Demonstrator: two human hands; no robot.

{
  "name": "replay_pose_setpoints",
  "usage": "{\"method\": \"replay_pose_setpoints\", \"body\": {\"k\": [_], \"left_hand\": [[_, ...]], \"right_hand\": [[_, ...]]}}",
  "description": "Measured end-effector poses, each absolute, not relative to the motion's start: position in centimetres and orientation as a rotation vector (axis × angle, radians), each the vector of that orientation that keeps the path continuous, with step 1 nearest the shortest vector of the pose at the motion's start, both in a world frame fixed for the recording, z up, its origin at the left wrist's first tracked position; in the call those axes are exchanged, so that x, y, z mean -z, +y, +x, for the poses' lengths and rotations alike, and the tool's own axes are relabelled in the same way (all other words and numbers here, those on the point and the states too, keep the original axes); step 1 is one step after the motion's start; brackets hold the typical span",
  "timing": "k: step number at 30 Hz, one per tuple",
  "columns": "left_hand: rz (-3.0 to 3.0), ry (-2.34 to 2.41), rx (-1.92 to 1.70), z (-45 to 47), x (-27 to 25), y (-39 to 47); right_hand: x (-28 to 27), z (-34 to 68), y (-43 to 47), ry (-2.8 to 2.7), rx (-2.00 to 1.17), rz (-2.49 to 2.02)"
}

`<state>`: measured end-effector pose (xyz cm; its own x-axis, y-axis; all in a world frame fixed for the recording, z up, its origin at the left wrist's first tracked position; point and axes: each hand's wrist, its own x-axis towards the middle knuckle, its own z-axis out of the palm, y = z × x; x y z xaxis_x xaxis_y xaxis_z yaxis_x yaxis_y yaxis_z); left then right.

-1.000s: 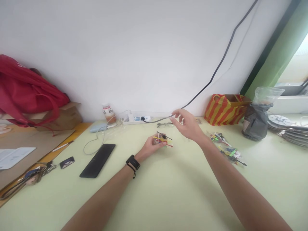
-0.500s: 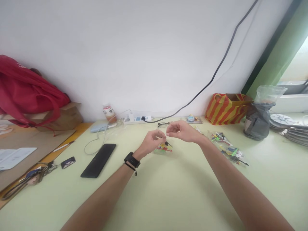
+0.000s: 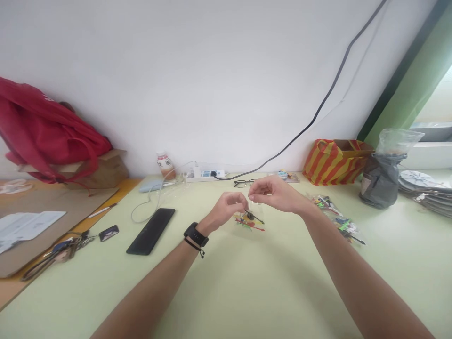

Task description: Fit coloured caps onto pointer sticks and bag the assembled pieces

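A small clear plastic bag (image 3: 250, 223) hangs below my fingers, with red, yellow, green and black plastic pieces inside. My left hand (image 3: 230, 207), with a black watch (image 3: 196, 234) on its wrist, pinches the bag's upper left. Thumb and fingers of my right hand (image 3: 274, 194) are closed together at the bag's upper right edge. The clear film between the two hands is hard to make out. Two similar bags of coloured pieces, one (image 3: 323, 203) behind the other (image 3: 348, 228), lie on the table beyond my right forearm.
Eyeglasses (image 3: 244, 183) and a power strip (image 3: 205, 175) lie by the wall. To the left are a black slab-like object (image 3: 151, 231), a bottle (image 3: 165, 165) and keys (image 3: 70, 245). A striped bag (image 3: 337, 162), a grey bag (image 3: 378, 181) and stacked discs (image 3: 429, 188) stand at right.
The view has shifted slightly to the left. The bag of pieces hangs lower and farther right beneath my hands, with more of it showing. Both hands keep their pinched pose.
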<state>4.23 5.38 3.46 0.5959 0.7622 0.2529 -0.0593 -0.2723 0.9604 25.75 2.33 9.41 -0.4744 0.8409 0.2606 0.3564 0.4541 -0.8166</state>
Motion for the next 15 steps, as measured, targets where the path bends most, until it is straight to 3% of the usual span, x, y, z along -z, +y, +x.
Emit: {"method": "replay_pose_setpoints", "body": {"k": [15], "left_hand": [[1.639,0.635,-0.826,2.4,1.4,0.4]], "right_hand": [[-2.5,26.1,-2.8,-1.791,-0.933,-0.934]]}}
